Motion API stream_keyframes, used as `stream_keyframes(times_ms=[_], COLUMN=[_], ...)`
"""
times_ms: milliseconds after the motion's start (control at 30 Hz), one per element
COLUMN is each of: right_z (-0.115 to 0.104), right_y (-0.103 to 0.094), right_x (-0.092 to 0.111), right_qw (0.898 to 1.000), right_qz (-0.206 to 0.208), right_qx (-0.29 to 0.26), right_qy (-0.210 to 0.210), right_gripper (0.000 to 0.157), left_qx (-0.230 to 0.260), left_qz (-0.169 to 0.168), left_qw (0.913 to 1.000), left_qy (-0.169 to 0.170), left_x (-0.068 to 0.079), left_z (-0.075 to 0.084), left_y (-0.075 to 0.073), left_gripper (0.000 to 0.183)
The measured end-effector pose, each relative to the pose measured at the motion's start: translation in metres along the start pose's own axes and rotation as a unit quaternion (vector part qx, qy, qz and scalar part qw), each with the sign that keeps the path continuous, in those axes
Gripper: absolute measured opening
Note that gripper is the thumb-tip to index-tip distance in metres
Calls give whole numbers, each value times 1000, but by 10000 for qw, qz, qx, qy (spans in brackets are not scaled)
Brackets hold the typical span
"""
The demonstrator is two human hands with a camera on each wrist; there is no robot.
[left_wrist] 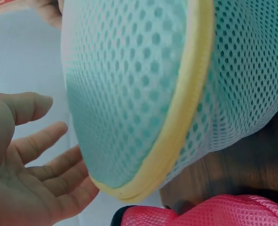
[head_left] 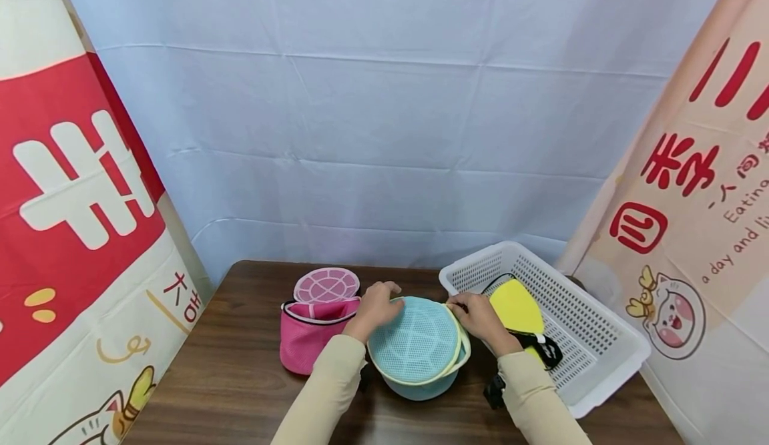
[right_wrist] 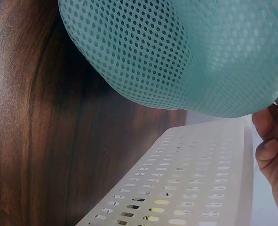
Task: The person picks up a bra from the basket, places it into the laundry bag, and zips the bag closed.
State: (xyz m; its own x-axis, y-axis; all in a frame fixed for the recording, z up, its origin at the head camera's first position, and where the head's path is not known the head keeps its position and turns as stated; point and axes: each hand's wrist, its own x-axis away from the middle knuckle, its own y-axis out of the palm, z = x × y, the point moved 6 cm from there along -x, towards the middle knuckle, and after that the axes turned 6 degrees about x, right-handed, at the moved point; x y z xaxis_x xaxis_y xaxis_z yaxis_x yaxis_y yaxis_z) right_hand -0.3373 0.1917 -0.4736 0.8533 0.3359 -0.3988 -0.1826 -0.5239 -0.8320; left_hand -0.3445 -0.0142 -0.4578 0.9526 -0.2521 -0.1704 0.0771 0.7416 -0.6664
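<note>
A light-blue mesh laundry bag (head_left: 419, 341) with yellow zip trim stands on the table, its round lid lying over the top. My left hand (head_left: 378, 310) is at the lid's left edge. In the left wrist view, that hand (left_wrist: 35, 169) has its fingers spread and loosely bent, the lower fingertips right at the yellow trim. With thumb and fingers, my right hand (head_left: 478, 317) pinches the bag's rim at the far right. The right wrist view shows its curled fingers (right_wrist: 269, 150) at the bag's edge. Left of the bag sits a pink mesh bag (head_left: 306, 345), its round lid (head_left: 327, 285) tipped back.
A white perforated plastic basket (head_left: 601, 311) stands at the right, close beside my right hand. Inside it lie a yellow item (head_left: 517, 305) and a black cord (head_left: 549, 351). The brown wooden table (head_left: 222, 365) meets a pale cloth backdrop (head_left: 384, 185) behind.
</note>
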Motion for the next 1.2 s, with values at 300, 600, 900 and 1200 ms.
stream_keyframes(times_ms=[300,600,900,1200], right_z=[-1,-6,-8,-7], right_y=[-2,-2,-3,-2], right_x=[0,-1,0,2], right_qw=[9998,9980,9969,9980], right_qz=[118,435,596,479], right_qx=[-140,-441,-379,-268], right_qy=[24,-143,-360,-314], right_gripper=[7,7,6,6], left_qx=[214,89,-111,-110], left_qz=[-534,-904,-883,-893], left_qw=[9983,9958,9957,9957], left_qy=[9,-72,254,221], left_x=[-15,-18,-22,-21], left_z=[-5,-5,1,0], left_y=[14,20,20,19], left_gripper=[28,25,5,5])
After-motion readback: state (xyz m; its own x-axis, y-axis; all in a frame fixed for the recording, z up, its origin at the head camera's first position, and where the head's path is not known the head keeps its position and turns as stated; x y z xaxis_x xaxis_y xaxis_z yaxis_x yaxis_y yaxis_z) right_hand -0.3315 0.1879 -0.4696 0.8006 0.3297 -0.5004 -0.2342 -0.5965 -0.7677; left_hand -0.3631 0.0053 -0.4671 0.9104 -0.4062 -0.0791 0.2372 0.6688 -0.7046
